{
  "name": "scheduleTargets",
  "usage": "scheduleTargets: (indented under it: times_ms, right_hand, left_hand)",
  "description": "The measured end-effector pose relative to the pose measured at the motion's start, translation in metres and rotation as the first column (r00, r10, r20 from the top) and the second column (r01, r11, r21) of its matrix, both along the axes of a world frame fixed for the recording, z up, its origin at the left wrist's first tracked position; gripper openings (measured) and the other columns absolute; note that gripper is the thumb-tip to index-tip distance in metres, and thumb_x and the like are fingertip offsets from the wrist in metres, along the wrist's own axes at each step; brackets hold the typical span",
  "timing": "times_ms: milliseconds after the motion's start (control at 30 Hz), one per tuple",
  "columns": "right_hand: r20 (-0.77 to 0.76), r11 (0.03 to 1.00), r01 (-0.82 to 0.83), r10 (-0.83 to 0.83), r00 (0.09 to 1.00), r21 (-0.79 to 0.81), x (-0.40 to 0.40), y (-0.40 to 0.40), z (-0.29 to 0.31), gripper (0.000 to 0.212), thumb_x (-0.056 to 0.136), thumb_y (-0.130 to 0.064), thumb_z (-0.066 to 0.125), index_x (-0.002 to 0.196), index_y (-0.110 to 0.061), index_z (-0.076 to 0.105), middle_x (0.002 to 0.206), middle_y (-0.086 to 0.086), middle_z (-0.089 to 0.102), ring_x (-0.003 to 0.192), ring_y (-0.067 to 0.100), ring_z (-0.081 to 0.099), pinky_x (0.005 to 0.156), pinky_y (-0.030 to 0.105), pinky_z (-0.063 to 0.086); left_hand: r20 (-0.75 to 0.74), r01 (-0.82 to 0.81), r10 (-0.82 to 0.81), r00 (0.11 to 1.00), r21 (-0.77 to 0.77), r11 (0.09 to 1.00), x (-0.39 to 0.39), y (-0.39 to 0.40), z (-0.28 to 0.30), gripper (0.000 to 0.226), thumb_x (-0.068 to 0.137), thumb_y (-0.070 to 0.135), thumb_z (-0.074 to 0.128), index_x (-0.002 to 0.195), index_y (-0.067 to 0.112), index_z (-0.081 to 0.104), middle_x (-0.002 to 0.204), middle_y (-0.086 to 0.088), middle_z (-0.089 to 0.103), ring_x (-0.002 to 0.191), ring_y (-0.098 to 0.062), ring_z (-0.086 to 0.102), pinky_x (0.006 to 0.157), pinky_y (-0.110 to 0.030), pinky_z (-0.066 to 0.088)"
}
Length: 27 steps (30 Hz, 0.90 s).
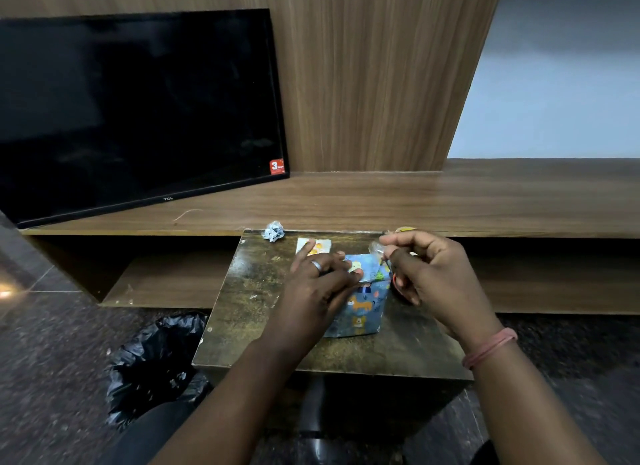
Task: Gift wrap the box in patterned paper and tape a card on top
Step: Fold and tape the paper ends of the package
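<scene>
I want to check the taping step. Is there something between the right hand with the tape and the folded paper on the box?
Nothing visible stands between them. The right hand pinches a clear tape piece just above the wrapped box. The left hand presses the fold from the other side.

Dark television (138,108) on wooden shelf (450,198); black bag (156,364) on floor.
</scene>
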State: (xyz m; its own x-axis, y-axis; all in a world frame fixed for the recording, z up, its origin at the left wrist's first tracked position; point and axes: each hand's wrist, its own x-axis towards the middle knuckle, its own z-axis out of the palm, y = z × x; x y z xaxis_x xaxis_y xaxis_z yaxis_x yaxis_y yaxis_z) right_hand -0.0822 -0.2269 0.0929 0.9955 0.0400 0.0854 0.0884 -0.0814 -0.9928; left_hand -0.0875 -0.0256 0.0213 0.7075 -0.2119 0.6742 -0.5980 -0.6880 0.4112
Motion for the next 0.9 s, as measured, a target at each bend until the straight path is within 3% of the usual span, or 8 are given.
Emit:
scheduleTargets:
  times_ms: [67, 133, 267, 333, 433, 567, 767, 900]
  right_hand:
    - [-0.002, 0.998, -0.036, 0.036, 0.999, -0.050, -0.001, -0.001, 0.003, 0.010, 0.091, -0.009, 0.072, 0.098, -0.016, 0.074, 0.068, -0.002, 0.061, 0.044, 0.012, 0.046, 0.042, 0.023, 0.033]
    - [-0.014, 0.995, -0.066, 0.065, 0.998, -0.074, -0.002, -0.001, 0.007, 0.010, 0.088, -0.009, 0.076, 0.096, -0.016, 0.074, 0.072, -0.004, 0.062, 0.050, 0.017, 0.048, 0.043, 0.024, 0.033]
    - [-0.005, 0.957, -0.155, 0.158, 0.987, -0.243, -0.003, -0.004, 0.016, 0.003, 0.092, -0.016, 0.073, 0.092, -0.017, 0.075, 0.061, -0.012, 0.061, 0.046, 0.011, 0.049, 0.042, 0.023, 0.036]
    - [0.009, 0.918, -0.191, 0.207, 0.978, -0.347, -0.003, -0.004, 0.018, 0.008, 0.096, -0.017, 0.067, 0.093, -0.016, 0.075, 0.054, -0.016, 0.060, 0.044, 0.001, 0.049, 0.043, 0.017, 0.039]
    - [0.025, 0.862, -0.214, 0.253, 0.967, -0.459, -0.004, -0.005, 0.020, 0.011, 0.097, -0.016, 0.066, 0.093, -0.020, 0.075, 0.053, -0.021, 0.060, 0.050, 0.000, 0.052, 0.048, 0.013, 0.041]
    - [0.040, 0.890, -0.218, 0.255, 0.966, -0.401, -0.002, -0.007, 0.018, 0.010, 0.094, -0.013, 0.069, 0.090, -0.021, 0.075, 0.053, -0.013, 0.060, 0.052, 0.016, 0.050, 0.047, 0.032, 0.048]
    - [0.015, 0.905, -0.258, 0.279, 0.960, -0.337, -0.001, -0.017, 0.019, 0.007, 0.090, -0.013, 0.074, 0.091, -0.020, 0.076, 0.061, -0.004, 0.064, 0.054, 0.026, 0.056, 0.054, 0.040, 0.050]
    - [0.034, 0.979, -0.182, 0.186, 0.982, -0.090, 0.000, -0.025, 0.021, 0.010, 0.091, -0.013, 0.072, 0.093, -0.020, 0.078, 0.082, 0.010, 0.072, 0.065, 0.021, 0.059, 0.059, 0.032, 0.049]
  left_hand:
    - [0.088, -0.066, 0.061, 0.994, 0.054, 0.996, -0.002, -0.001, 0.003, 0.018, 0.094, 0.038, 0.068, 0.102, 0.026, 0.079, 0.103, 0.012, 0.070, 0.106, -0.015, 0.063, 0.099, -0.047, 0.040]
    - [0.105, -0.085, 0.078, 0.991, 0.065, 0.994, -0.004, -0.002, 0.005, 0.016, 0.094, 0.038, 0.068, 0.103, 0.029, 0.078, 0.103, 0.014, 0.070, 0.100, -0.018, 0.060, 0.087, -0.045, 0.040]
    - [0.131, -0.104, 0.094, 0.987, 0.071, 0.992, -0.007, -0.003, 0.002, 0.015, 0.094, 0.035, 0.069, 0.102, 0.028, 0.080, 0.106, 0.012, 0.072, 0.098, -0.020, 0.060, 0.088, -0.038, 0.037]
    - [0.122, -0.107, 0.098, 0.988, 0.070, 0.992, -0.009, -0.003, 0.001, 0.018, 0.095, 0.035, 0.067, 0.103, 0.027, 0.081, 0.112, 0.007, 0.069, 0.099, -0.021, 0.058, 0.087, -0.036, 0.038]
    - [0.077, -0.099, 0.093, 0.993, 0.081, 0.992, -0.011, 0.000, 0.001, 0.020, 0.096, 0.034, 0.066, 0.108, 0.027, 0.080, 0.112, -0.001, 0.062, 0.098, -0.023, 0.055, 0.083, -0.038, 0.043]
    - [0.050, -0.109, 0.105, 0.993, 0.089, 0.990, -0.016, 0.003, 0.009, 0.024, 0.100, 0.039, 0.063, 0.113, 0.028, 0.079, 0.108, 0.002, 0.061, 0.097, -0.020, 0.057, 0.085, -0.039, 0.046]
    - [-0.044, -0.104, 0.100, 0.994, -0.110, 0.988, -0.024, -0.004, 0.004, 0.028, 0.092, 0.039, 0.071, 0.113, 0.022, 0.079, 0.103, 0.006, 0.063, 0.111, -0.014, 0.064, 0.090, -0.038, 0.052]
    - [-0.132, -0.044, 0.027, 0.991, -0.134, 0.990, -0.028, 0.002, 0.005, 0.028, 0.093, 0.033, 0.065, 0.113, 0.019, 0.077, 0.112, 0.005, 0.060, 0.114, -0.008, 0.062, 0.093, -0.034, 0.053]
